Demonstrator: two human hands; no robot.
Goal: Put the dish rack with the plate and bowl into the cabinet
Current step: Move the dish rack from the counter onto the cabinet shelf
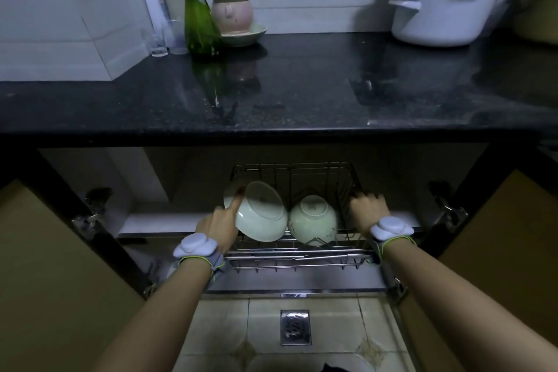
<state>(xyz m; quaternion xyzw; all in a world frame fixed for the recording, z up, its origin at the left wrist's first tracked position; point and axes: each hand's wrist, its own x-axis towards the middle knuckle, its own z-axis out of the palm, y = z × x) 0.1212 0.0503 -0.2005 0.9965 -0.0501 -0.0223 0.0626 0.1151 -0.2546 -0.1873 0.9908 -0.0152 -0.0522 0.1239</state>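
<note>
The wire dish rack (pixel 297 254) sits partway inside the open cabinet (pixel 187 172) under the dark bench (pixel 271 93). Between the hands, a pale plate (pixel 261 211) leans tilted beside an upturned bowl (pixel 312 219). The left hand (pixel 219 225) grips the rack's left side, one finger against the plate; the right hand (pixel 368 205) curls closed on its right rim.

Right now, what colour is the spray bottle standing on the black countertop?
Translucent green spray bottle with a black trigger head; the head view shows it.
</note>
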